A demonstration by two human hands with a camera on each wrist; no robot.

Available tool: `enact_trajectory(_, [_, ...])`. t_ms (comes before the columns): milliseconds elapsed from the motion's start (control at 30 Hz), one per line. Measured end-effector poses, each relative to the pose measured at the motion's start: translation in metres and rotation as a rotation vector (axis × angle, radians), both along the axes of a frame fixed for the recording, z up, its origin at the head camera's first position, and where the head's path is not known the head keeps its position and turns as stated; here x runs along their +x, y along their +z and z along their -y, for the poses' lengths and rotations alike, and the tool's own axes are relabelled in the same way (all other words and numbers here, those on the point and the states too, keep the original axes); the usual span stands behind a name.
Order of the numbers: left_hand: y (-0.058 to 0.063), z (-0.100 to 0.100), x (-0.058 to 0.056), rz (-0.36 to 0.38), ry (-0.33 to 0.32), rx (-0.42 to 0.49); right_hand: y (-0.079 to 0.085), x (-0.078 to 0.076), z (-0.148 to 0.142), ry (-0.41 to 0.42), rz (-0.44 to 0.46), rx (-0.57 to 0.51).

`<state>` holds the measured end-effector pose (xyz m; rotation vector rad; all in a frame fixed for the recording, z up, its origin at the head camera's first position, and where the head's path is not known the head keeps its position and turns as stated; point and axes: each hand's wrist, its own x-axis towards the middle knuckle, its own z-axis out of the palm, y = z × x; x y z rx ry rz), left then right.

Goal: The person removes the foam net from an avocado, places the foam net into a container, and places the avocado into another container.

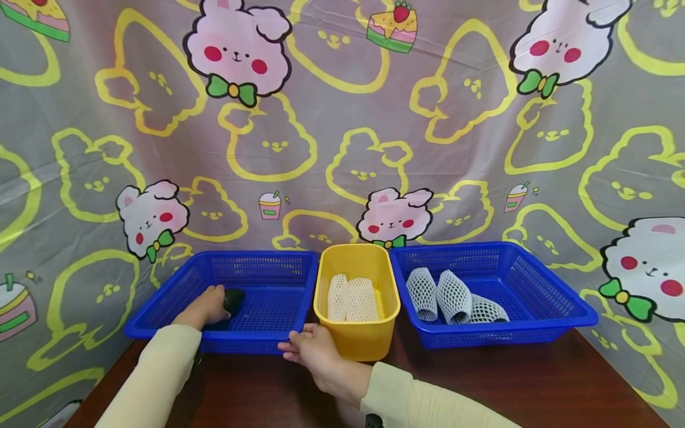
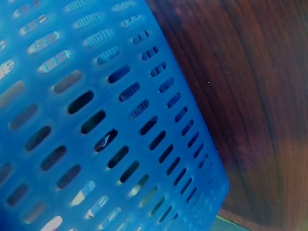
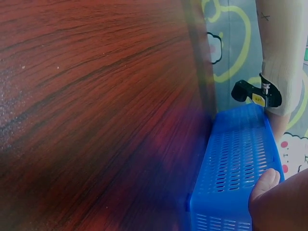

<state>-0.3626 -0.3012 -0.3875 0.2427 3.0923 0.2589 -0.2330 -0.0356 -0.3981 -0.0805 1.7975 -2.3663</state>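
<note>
My left hand (image 1: 210,305) reaches over the front rim into the left blue basket (image 1: 267,339), fingers curled over a dark green, rounded fruit or vegetable (image 1: 234,301) partly hidden by the hand. In the left wrist view only the slotted basket wall (image 2: 120,115) shows, not the hand. At that basket's front right corner, my right hand (image 1: 316,355) grips the rim. The right wrist view has its thumb (image 3: 265,182) against the blue wall (image 3: 236,163).
Between the baskets stands a yellow bin (image 1: 355,339) with white foam net sleeves (image 1: 360,299). The right blue basket (image 1: 535,324) holds several net-wrapped pieces (image 1: 453,297). Everything sits on a dark wooden table (image 1: 481,374), before a patterned curtain (image 1: 332,148).
</note>
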Motion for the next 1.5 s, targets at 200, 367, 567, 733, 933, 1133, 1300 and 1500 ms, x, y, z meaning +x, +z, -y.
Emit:
enact_trajectory(200, [-0.002,0.000,-0.001,-0.001,0.010,-0.005,0.000,0.001,-0.001,0.005,0.000,-0.001])
enact_trajectory(367, [-0.001,-0.001,-0.001,0.001,0.014,-0.007,0.000,0.002,-0.001,0.008,-0.008,-0.003])
enact_trajectory(567, [-0.002,-0.001,0.001,-0.007,0.029,-0.010,-0.001,0.002,-0.001,0.000,-0.012,-0.009])
enact_trajectory(733, [-0.002,-0.001,0.002,-0.006,0.032,-0.009,-0.003,0.002,-0.001,-0.002,-0.002,-0.003])
enact_trajectory(933, [0.002,-0.004,0.002,0.010,0.034,0.005,-0.002,0.006,-0.007,0.037,-0.011,-0.005])
enact_trajectory(1133, [0.009,-0.008,0.005,-0.018,0.021,0.029,-0.001,0.010,-0.018,0.099,-0.022,0.020])
enact_trajectory(1300, [0.014,-0.008,0.012,-0.050,0.009,0.052,0.001,0.014,-0.028,0.143,-0.028,0.070])
enact_trajectory(1500, [0.019,-0.010,0.020,-0.089,-0.024,0.093,0.011,0.021,-0.044,0.201,-0.063,0.106])
